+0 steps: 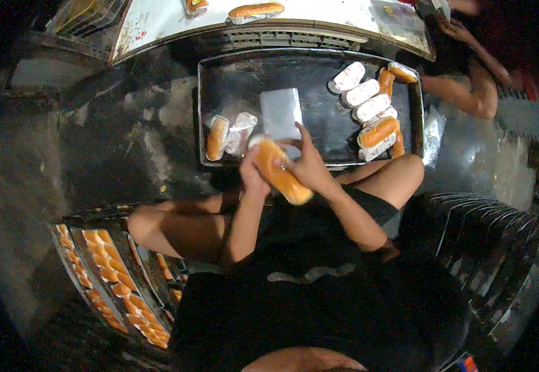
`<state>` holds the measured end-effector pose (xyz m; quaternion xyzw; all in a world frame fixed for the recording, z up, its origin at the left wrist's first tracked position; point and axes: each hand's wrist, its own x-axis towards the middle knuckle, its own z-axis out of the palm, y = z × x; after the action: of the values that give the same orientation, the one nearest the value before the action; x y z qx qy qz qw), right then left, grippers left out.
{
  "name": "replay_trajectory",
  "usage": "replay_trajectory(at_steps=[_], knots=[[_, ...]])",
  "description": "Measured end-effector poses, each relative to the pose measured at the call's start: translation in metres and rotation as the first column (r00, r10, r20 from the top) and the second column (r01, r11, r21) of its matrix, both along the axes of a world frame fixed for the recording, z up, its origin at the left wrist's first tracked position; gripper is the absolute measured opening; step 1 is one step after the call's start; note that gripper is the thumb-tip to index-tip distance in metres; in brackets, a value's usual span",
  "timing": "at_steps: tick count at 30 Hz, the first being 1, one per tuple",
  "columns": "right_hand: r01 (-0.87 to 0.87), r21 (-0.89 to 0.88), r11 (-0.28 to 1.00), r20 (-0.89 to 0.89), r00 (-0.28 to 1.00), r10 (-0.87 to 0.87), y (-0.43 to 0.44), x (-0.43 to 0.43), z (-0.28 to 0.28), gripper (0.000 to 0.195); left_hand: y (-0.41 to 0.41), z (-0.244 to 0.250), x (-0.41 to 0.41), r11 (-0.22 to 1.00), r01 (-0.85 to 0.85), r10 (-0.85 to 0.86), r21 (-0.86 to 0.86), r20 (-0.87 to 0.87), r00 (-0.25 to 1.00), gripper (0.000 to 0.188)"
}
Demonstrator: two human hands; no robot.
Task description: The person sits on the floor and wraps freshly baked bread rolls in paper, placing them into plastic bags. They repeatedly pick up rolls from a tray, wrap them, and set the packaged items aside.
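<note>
Between my two hands is an elongated golden bread roll (285, 179), with a pleated paper liner at its far end. My left hand (254, 176) grips its left side, blurred by motion. From the right, my right hand (310, 163) holds the roll too, its index finger extended. Just beyond lies a stack of clear plastic bags (279, 109) on a dark metal tray (316, 69). Two rolls lie at the tray's left: one browned side up (217, 138), one showing mostly white paper (241, 131). Several rolls (372, 108) sit at its right, many with their paper liners upward.
Across the tray stands a white-topped table (325, 11) bearing a lined roll (255, 11). Another person's arm (478, 51) and leg (464, 95) are at right. Racked trays of bread (111, 265) stand at lower left; a dark rack (483, 242) stands at lower right.
</note>
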<state>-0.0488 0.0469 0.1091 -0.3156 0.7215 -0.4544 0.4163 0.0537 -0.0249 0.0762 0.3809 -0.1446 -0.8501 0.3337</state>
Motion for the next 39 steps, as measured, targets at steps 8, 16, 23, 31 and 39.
replay_trajectory(at_steps=[8,16,23,31,39], knots=[[-0.193,-0.058,0.979,-0.111,0.976,0.186,0.012,0.014,-0.035,0.056,0.002,-0.043,0.016,0.999,0.0,-0.004,0.042,0.099,0.995,0.032],[0.292,-0.104,0.951,-0.3,0.902,-0.31,-0.051,-0.121,0.003,0.034,0.059,-0.072,-0.027,-0.07,0.981,-0.022,-0.183,0.983,0.182,0.054],[-0.208,-0.14,0.968,-0.547,0.831,0.099,-0.029,-0.058,-0.064,0.038,0.031,-0.184,-0.001,0.454,0.891,-0.098,0.014,0.995,0.034,0.031],[0.03,0.135,0.99,-0.343,0.939,0.019,0.052,0.014,-0.084,0.018,0.0,-0.036,-0.004,0.124,0.93,-0.219,-0.347,0.904,0.367,0.012],[0.292,-0.093,0.952,0.77,0.628,-0.117,-0.04,-0.012,-0.037,0.045,0.004,0.027,0.009,0.464,0.562,0.074,-0.685,0.662,0.746,0.01]])
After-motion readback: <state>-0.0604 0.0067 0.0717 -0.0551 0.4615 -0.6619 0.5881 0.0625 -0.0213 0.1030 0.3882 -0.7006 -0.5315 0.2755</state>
